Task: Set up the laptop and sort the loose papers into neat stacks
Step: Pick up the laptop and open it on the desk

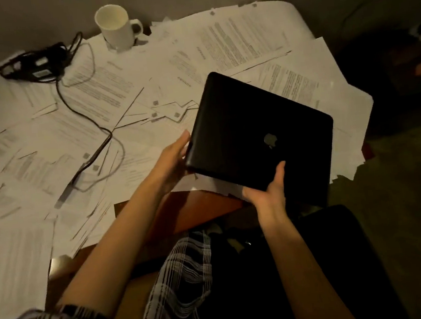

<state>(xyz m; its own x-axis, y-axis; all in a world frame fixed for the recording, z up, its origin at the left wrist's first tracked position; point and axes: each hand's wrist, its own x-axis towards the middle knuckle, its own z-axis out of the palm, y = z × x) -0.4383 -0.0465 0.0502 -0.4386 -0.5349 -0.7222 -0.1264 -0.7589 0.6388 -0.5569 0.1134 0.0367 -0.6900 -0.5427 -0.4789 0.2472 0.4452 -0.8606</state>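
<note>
A closed black laptop [250, 131] with a grey logo on its lid is held tilted above the right part of the table. My left hand [175, 158] grips its left edge, and my right hand [268, 194] holds its near edge with the thumb on the lid. Loose printed papers [97, 93] lie scattered and overlapping over nearly the whole table, some hidden under the laptop.
A white mug [116, 25] stands at the back on the papers. A black charger brick [38, 66] sits at the back left, its cable [81, 116] trailing across the papers toward me. A strip of brown table edge [184, 214] shows near my body. Dark floor lies to the right.
</note>
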